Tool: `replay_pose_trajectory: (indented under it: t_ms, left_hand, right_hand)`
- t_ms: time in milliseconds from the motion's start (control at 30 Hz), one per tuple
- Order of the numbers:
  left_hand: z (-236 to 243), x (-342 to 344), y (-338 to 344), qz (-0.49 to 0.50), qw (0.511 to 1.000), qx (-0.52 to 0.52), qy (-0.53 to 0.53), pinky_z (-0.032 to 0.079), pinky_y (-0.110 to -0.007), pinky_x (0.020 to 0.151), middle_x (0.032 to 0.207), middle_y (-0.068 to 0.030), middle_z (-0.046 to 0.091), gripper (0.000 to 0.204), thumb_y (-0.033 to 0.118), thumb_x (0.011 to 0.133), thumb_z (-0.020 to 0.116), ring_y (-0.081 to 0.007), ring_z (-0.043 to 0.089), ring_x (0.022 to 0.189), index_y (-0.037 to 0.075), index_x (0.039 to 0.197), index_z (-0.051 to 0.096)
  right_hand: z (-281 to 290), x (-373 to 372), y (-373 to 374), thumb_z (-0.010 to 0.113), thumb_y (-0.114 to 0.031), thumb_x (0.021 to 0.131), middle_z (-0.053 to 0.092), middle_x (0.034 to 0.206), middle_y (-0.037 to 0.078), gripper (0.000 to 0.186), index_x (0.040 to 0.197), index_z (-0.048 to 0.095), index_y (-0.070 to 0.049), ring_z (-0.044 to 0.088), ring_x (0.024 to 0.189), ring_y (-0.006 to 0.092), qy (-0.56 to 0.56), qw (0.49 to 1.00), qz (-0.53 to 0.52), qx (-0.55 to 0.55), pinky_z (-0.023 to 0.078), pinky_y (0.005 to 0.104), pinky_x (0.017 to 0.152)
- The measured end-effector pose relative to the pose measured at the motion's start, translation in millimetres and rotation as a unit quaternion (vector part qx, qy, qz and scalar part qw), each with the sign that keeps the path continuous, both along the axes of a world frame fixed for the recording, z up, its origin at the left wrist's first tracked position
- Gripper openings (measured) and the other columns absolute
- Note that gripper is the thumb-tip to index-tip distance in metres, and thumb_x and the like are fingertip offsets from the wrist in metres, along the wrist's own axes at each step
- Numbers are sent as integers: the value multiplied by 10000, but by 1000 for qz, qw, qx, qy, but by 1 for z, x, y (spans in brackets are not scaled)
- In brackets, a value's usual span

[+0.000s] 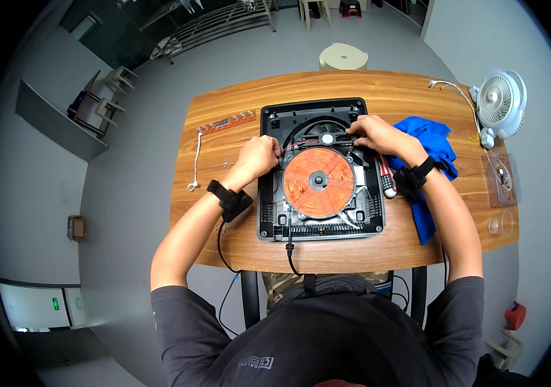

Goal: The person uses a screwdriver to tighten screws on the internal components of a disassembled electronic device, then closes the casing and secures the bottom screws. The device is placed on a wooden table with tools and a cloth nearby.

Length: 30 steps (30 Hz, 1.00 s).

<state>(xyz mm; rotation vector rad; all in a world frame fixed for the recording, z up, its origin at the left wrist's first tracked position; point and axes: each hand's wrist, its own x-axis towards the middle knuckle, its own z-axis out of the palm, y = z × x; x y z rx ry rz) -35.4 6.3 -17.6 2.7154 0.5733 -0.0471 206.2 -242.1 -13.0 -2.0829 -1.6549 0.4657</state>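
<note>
An opened induction cooker (376, 216) lies on the wooden table in front of me, its inside facing up. A round copper coil (301, 193) fills its middle. Just beyond the coil is a black cooling fan (311, 131) with a pale hub. My left hand (260, 157) is closed at the fan's left side, by the end of a thin red wire (298, 146); what its fingertips pinch is hidden. At the fan's right edge, the fingers of my right hand (377, 135) are pinched together on its frame. Black straps with small boxes circle both wrists.
A blue cloth (427, 138) and a remote-like handset (388, 186) lie right of the cooker. To the left are an orange circuit board (227, 122) and its white cable (197, 161). A white fan (501, 100) and a clear tray (511, 184) occupy the right edge.
</note>
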Motion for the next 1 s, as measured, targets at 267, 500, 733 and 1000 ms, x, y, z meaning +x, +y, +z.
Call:
replay_pose_trajectory:
  t_ms: [267,500,733,1000]
  left_hand:
    - [4,-4,-2,-7,1000,8,-7,575,-451,800,873,-172,752,107,117,786,780,-378,725,899,75,882,759]
    - [0,-4,6,-37,997,-24,-60,583,-419,775,858,-173,754,140,74,819,705,-344,741,847,38,935,775]
    - [-7,-2,4,-50,996,8,-71,583,-429,776,845,-200,743,125,71,820,695,-363,736,834,20,903,774]
    - [-7,-2,2,-53,996,30,-70,569,-487,710,790,-236,701,90,45,792,665,-425,705,813,36,765,751]
  right_hand:
    - [2,0,0,784,-67,832,692,1102,216,351,1165,711,13,649,1088,403,-5,1000,12,-2,528,447,947]
    - [0,2,2,785,-64,831,693,1106,213,357,1173,712,11,651,1088,404,1,1000,12,-5,526,448,956]
    - [-1,3,1,785,-61,829,690,1114,211,360,1173,710,12,645,1098,403,17,1000,8,-4,522,445,962]
    - [5,-1,2,778,-57,842,690,1125,211,360,1186,704,20,646,1109,394,21,1000,6,-17,522,435,969]
